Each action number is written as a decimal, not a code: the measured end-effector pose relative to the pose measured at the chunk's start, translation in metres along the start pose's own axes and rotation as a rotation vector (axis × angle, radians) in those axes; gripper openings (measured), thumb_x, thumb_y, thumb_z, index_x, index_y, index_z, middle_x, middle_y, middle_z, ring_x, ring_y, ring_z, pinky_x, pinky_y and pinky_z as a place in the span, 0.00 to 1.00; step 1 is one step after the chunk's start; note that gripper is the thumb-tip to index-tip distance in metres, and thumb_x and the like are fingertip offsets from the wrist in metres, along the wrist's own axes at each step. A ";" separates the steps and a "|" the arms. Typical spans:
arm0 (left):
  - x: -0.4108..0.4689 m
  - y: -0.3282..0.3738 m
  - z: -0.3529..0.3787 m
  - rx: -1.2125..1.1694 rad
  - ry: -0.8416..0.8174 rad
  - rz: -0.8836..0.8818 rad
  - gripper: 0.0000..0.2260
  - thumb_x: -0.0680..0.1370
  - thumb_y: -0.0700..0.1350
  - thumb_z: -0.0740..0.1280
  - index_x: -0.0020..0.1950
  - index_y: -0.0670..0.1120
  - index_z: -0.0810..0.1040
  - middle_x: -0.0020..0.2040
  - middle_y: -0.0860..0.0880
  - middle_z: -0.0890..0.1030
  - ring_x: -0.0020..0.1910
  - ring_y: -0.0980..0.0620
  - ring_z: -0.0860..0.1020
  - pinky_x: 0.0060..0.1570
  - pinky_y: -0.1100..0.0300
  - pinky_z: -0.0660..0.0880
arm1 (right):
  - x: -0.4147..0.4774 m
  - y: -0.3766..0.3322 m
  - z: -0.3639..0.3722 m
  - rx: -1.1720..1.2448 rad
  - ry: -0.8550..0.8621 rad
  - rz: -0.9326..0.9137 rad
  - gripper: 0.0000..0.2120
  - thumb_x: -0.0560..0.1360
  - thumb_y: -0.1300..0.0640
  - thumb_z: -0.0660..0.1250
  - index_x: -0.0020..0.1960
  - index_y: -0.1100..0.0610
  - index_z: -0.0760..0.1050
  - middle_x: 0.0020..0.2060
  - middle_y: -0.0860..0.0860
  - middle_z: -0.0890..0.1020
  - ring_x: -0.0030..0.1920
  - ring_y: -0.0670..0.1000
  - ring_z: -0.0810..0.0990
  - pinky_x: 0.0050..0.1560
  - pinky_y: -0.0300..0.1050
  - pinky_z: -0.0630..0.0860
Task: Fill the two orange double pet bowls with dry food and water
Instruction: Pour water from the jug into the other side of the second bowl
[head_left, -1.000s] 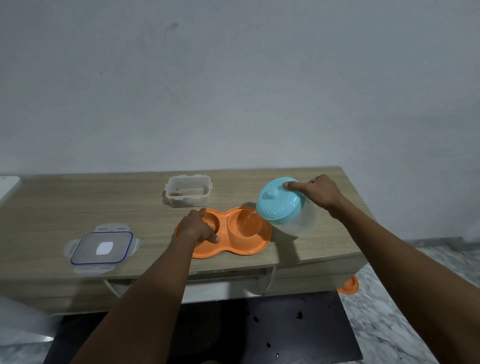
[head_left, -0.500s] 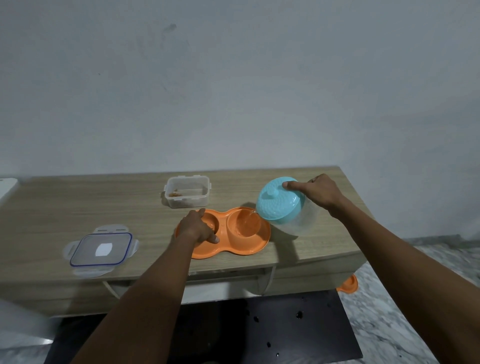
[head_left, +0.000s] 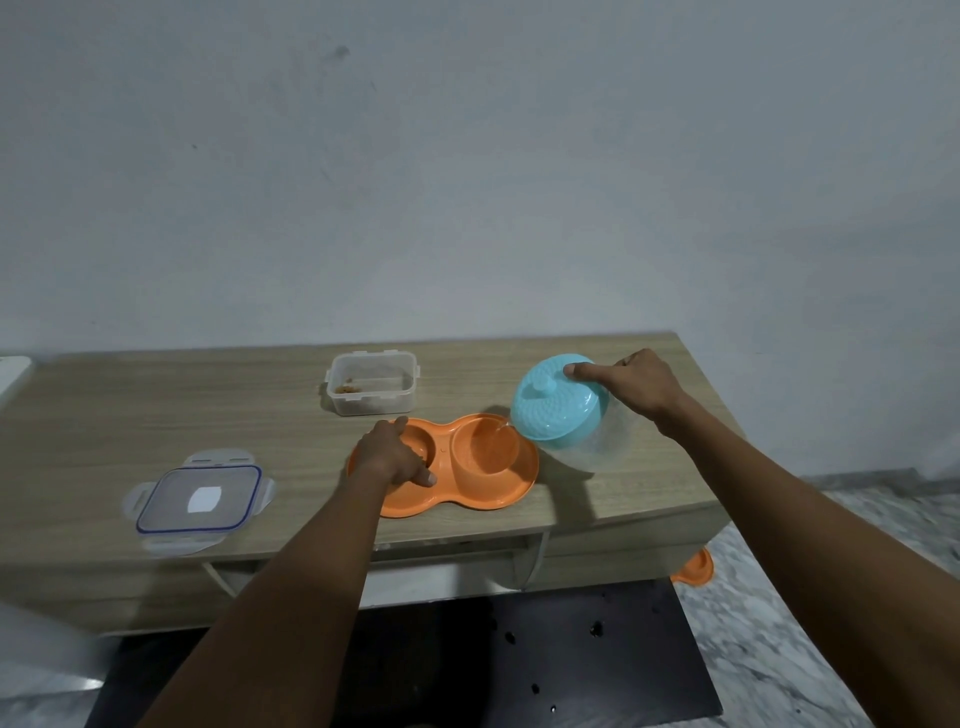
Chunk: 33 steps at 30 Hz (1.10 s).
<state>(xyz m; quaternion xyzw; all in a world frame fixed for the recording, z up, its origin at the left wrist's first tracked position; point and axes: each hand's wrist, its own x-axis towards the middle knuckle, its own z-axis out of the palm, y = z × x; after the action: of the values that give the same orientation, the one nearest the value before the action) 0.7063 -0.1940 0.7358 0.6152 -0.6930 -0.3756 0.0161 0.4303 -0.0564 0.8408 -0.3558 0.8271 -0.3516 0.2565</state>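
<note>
An orange double pet bowl (head_left: 498, 488) lies near the front edge of the wooden table (head_left: 156, 415). My left hand (head_left: 393, 456) rests on its left cup and rim, holding it down and hiding that cup. My right hand (head_left: 636, 383) grips a clear water jug with a turquoise lid (head_left: 556, 410), tilted to the left, forefinger pressed on the lid. A thin stream of water runs from the jug into the bowl's right cup. A clear food container (head_left: 372, 383) with a little dry food stands just behind the bowl. Part of a second orange bowl (head_left: 693, 569) shows on the floor under the table's right end.
The container's clear lid with a blue seal (head_left: 200, 499) lies on the table at the front left. A white object (head_left: 13, 371) sits at the table's far left edge. A black mat (head_left: 519, 654) covers the floor in front, marble tiles to the right. A wall is close behind.
Both hands and the tilted jug have held almost the same position. Water keeps running into the right cup.
</note>
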 end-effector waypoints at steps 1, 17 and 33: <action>0.000 0.000 0.000 0.003 -0.003 0.003 0.52 0.61 0.44 0.83 0.79 0.49 0.58 0.75 0.43 0.66 0.74 0.40 0.64 0.67 0.45 0.68 | 0.000 0.000 0.000 0.000 0.003 0.000 0.28 0.67 0.40 0.78 0.26 0.55 0.67 0.26 0.50 0.71 0.32 0.51 0.69 0.34 0.45 0.63; 0.002 0.000 0.001 -0.002 -0.005 -0.003 0.52 0.61 0.44 0.83 0.79 0.50 0.58 0.75 0.43 0.67 0.73 0.40 0.66 0.65 0.46 0.68 | 0.002 0.005 -0.002 0.041 0.001 0.017 0.30 0.64 0.38 0.79 0.25 0.53 0.62 0.26 0.50 0.68 0.32 0.52 0.68 0.34 0.47 0.61; 0.001 0.001 0.000 0.029 -0.007 0.009 0.52 0.61 0.45 0.83 0.79 0.50 0.57 0.75 0.43 0.66 0.74 0.39 0.64 0.68 0.45 0.67 | 0.006 0.014 -0.002 0.145 0.016 0.010 0.27 0.64 0.37 0.79 0.27 0.56 0.70 0.31 0.54 0.76 0.36 0.54 0.75 0.39 0.49 0.66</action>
<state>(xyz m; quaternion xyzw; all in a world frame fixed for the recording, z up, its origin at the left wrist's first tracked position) 0.7054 -0.1950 0.7361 0.6111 -0.7011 -0.3675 0.0064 0.4202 -0.0531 0.8301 -0.3295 0.8032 -0.4121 0.2764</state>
